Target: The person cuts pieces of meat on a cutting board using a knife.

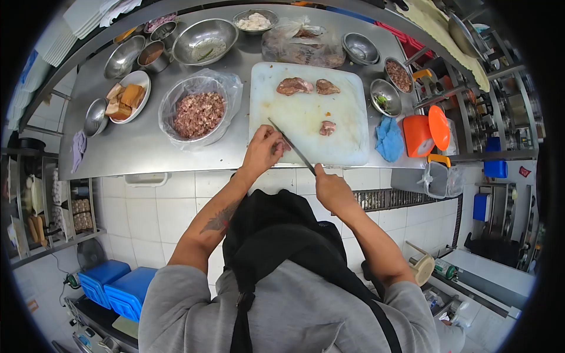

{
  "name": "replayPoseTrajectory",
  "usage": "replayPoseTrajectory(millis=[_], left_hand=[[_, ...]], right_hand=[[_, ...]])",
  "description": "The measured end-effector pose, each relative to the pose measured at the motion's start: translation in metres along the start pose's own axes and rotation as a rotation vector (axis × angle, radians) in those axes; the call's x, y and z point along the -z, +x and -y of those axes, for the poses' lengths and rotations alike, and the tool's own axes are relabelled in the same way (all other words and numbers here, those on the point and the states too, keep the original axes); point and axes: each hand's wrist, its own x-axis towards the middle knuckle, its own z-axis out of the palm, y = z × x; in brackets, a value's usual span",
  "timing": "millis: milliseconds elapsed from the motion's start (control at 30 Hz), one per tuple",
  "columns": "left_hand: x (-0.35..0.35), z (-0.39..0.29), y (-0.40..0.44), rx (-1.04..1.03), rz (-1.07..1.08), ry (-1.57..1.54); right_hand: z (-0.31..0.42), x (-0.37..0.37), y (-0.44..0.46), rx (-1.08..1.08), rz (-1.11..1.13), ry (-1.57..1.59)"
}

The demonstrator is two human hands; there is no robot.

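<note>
Left hand (263, 148): one, fingers curled in, apparently pinching a small piece of meat (283, 146) at the near left part of the cutting board (348, 112). Exact grip partly hidden.

Right hand (332, 187): one, closed round the handle of a knife (295, 149) at the board's near edge.

Knife: one, narrow blade, slanting away and leftward, its tip beyond the left fingers. Chief hazard: the edge lies just beside those fingertips, so a slip of the meat or a hurried stroke could cut them. Whether blade touches meat cannot be told.

Loose meat: a large piece (294, 86) and a medium piece (328, 87) on the board's far half; a small chunk (327, 127) nearer the middle. Low risk, lying apart from the blade.

Board: white, stained, flat on the worktop (132, 156), close to its near edge. A damp surface, if it is one, could let meat skid; a scrap pushed towards the person could drop to the floor (176, 209).

Blue cloth (388, 139): one, crumpled, right of the board. Wiping meat-soiled fingers on it could spread residue.
</note>
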Motion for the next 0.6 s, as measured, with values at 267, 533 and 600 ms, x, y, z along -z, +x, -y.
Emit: replayPoseTrajectory(millis=[267, 533, 600], left_hand=[[-0.005, 0.011, 0.000, -0.143, -0.032, 0.072], [-0.006, 0.004, -0.005, -0.098, -0.141, 0.047], [-0.006, 0.008, -0.003, -0.113, -0.111, 0.093]], right_hand=[[-0.009, -0.037, 0.019, 0.021, -0.016, 0.045], [0.002, -0.024, 0.033, 0.034, -0.023, -0.012], [0.007, 0.001, 0.016, 0.035, 0.005, -0.040]])
